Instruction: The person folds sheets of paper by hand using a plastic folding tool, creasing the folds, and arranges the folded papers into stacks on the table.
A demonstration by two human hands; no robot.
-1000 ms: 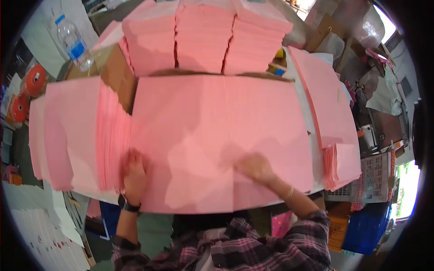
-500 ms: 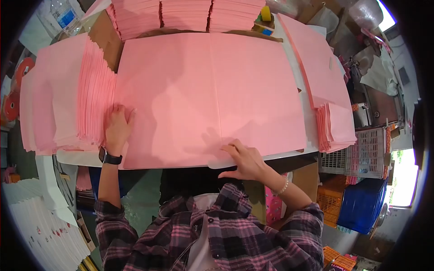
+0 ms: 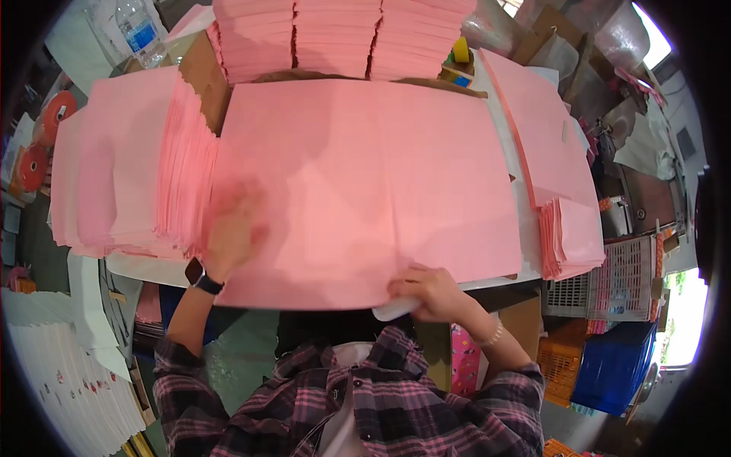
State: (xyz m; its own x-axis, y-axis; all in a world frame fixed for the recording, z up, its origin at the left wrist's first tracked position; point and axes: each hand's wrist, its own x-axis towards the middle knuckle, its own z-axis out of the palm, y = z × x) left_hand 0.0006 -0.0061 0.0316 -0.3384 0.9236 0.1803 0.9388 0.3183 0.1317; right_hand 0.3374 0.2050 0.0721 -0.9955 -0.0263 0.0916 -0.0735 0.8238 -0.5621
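A large pink paper sheet (image 3: 327, 190) lies flat before me, with a fold line running down it right of the middle. My left hand (image 3: 234, 232), a dark watch on its wrist, is over the sheet's left part; motion smears its fingers. At the near edge, my right hand (image 3: 432, 293) has its fingers curled over a small white flat piece (image 3: 394, 308) with a rounded end, which sticks out past the sheet. The right thumb is hidden. What the white piece is, I cannot make out.
A thick pile of folded pink paper (image 3: 129, 160) stands at the left. Tall pink stacks (image 3: 335, 38) rise behind the sheet. More pink sheets (image 3: 544, 137) and a small folded bundle (image 3: 571, 236) lie at the right. A plastic bottle (image 3: 141, 34) stands at back left.
My left hand has moved rightward from the sheet's left edge onto the sheet. My right hand's fingers have curled closed around the white piece at the near edge. The view has shifted slightly.
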